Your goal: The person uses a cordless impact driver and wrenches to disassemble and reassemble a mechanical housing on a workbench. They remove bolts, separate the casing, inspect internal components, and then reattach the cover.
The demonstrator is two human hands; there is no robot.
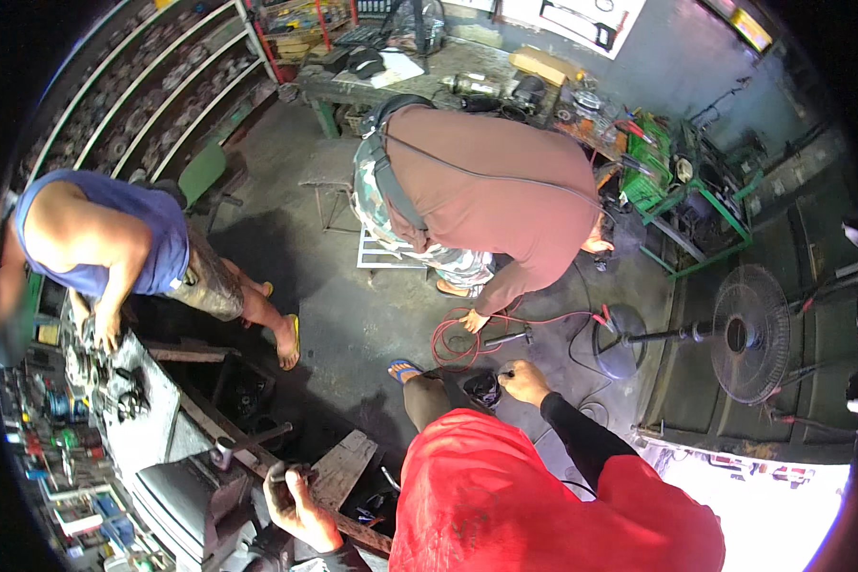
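Note:
My left hand (pixel 305 510) is raised beside the workbench edge at the lower left, fingers curled toward the thumb. A small dark piece (pixel 305 471) shows at its fingertips, too small to name. Farther forward, my right hand (pixel 524 382) is closed in front of my right knee, its black-sleeved arm stretched out. Something small and dark shows at its fingers, and I cannot make out what it is. Just left of it is a black rounded part (pixel 483 388). Beyond, a hammer-like tool (pixel 508 338) lies on the floor near a coiled red cable (pixel 443 341).
A co-worker in a brown top (pixel 491 176) bends over ahead, one hand at the cable. Another in a blue tank top (pixel 167 224) works at the left bench (pixel 157 396). A standing fan (pixel 745 324) and green metal stand (pixel 705 238) are on the right. A cluttered table (pixel 338 88) stands behind.

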